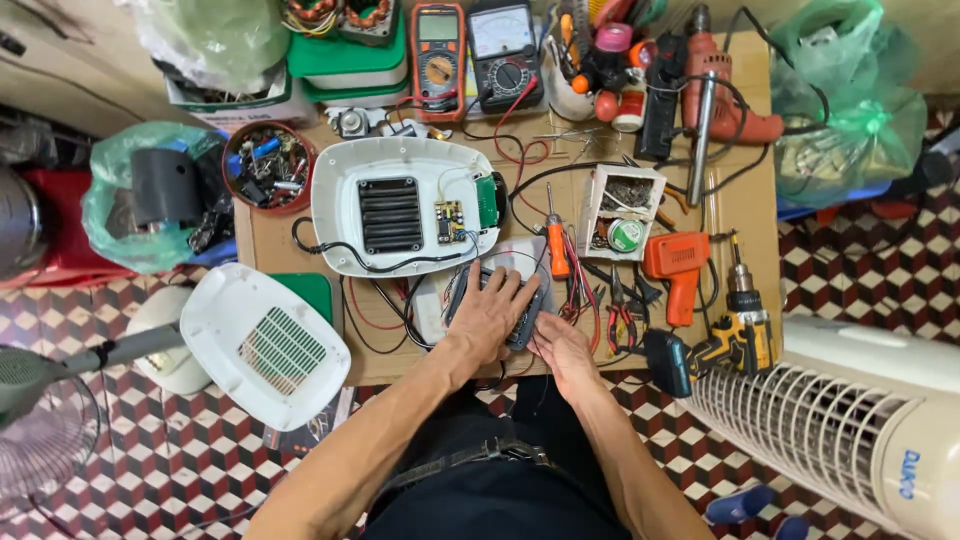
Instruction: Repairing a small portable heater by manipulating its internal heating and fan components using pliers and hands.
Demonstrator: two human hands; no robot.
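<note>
Far left of the open white housing [405, 205]: a green bag [140, 195] with a dark cylinder inside, then a round red tub [268, 165] of small parts just beside the housing's left edge. Below and left of the housing, off the table edge: a white vented cover [265, 342], lying flat. Inside the housing: a black ribbed block, a small circuit board, wires trailing out.

Below the housing's right corner, near the table's front edge: a dark grey flat device [500, 305]. Left hand [492, 318] laid flat on top of it, fingers spread, pressing down. Right hand [563, 352] at the device's lower right edge, fingers curled against it; whether pinching anything, cannot tell.

Right of the housing: an orange-handled screwdriver [556, 245], a small white box [622, 210] of bits, an orange soldering gun [678, 268], a yellow-and-black cordless drill [730, 335]. Above the housing: two multimeters [478, 55]. Far right, beyond the table: a white tower fan [850, 420] lying on the tiled floor.
</note>
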